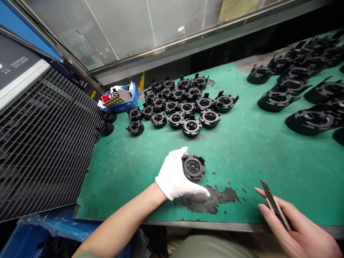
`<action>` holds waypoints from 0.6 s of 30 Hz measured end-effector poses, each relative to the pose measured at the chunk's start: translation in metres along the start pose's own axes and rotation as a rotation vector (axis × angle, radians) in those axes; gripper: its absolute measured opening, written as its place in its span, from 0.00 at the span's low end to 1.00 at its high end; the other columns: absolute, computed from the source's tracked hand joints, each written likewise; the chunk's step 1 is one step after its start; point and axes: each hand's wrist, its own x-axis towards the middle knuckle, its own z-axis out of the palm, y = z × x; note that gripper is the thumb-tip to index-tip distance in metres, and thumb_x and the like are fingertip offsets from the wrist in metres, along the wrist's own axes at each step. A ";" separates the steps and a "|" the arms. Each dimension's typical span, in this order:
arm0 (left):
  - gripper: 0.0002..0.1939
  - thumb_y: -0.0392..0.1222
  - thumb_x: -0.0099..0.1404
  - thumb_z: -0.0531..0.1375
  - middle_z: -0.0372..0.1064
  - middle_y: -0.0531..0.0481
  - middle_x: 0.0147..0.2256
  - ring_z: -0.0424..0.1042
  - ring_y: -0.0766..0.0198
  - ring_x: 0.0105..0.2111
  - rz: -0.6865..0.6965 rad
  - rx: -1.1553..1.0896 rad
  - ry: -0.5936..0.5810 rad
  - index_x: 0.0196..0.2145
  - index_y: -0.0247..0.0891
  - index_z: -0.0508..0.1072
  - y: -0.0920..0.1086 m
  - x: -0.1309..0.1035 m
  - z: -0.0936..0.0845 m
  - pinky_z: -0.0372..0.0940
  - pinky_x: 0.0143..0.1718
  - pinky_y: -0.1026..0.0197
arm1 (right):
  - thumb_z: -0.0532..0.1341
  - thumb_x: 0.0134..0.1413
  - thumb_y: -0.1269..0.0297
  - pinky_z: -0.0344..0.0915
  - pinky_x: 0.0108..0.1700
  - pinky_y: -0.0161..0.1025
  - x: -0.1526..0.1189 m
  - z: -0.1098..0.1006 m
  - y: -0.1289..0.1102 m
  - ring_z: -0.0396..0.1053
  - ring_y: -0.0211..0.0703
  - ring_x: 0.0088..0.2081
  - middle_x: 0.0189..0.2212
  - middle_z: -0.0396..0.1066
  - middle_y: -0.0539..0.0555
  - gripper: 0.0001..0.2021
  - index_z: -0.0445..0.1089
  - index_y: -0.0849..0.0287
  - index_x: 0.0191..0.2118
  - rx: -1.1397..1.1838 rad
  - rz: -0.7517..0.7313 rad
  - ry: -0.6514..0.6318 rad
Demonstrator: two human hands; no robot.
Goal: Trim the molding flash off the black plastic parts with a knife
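Note:
My left hand [176, 175], in a white glove, curves around the left side of a round black plastic part [194, 167]. Its thumb stretches out to the right, apart from the part's lower edge, and the fingers reach along the far left edge. The part lies with its ribbed, ringed face up. In my bare right hand [295, 225] is a utility knife [274, 204], gripped between thumb and fingers, its blade pointing up and to the left. The knife is above the table's front right, well apart from the black part.
Several similar black parts [176, 120] stand grouped beyond my left hand, and taller stacks [311, 122] fill the right side. A blue bin [131, 100] with scraps sits at the back left. The green mat [120, 172] has a worn dark patch. A slatted grey panel [48, 139] borders the left.

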 end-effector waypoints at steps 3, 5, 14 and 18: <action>0.83 0.79 0.34 0.87 0.68 0.22 0.73 0.68 0.15 0.76 -0.034 0.076 0.053 0.78 0.37 0.66 -0.002 -0.005 0.008 0.63 0.80 0.14 | 0.65 0.78 0.44 0.85 0.39 0.42 0.020 0.006 -0.017 0.91 0.56 0.46 0.49 0.90 0.50 0.18 0.80 0.40 0.64 0.145 -0.024 -0.025; 0.81 0.74 0.36 0.89 0.68 0.22 0.75 0.68 0.15 0.77 -0.023 0.108 0.066 0.78 0.38 0.66 -0.005 -0.005 0.012 0.62 0.80 0.15 | 0.66 0.77 0.43 0.83 0.38 0.40 0.031 0.011 -0.028 0.90 0.53 0.41 0.49 0.90 0.51 0.19 0.81 0.43 0.63 0.179 -0.063 -0.050; 0.73 0.61 0.45 0.91 0.71 0.29 0.76 0.70 0.22 0.77 0.042 0.089 -0.120 0.81 0.44 0.65 -0.002 0.006 -0.014 0.63 0.81 0.19 | 0.62 0.81 0.36 0.71 0.26 0.39 0.044 0.013 -0.055 0.75 0.41 0.22 0.39 0.88 0.50 0.25 0.82 0.51 0.59 0.261 -0.116 -0.077; 0.76 0.54 0.48 0.90 0.69 0.32 0.79 0.66 0.26 0.81 0.117 0.097 -0.231 0.85 0.47 0.58 -0.003 0.016 -0.034 0.57 0.84 0.21 | 0.60 0.81 0.34 0.74 0.29 0.40 0.046 0.017 -0.061 0.78 0.43 0.25 0.41 0.88 0.50 0.26 0.82 0.50 0.60 0.276 -0.113 -0.073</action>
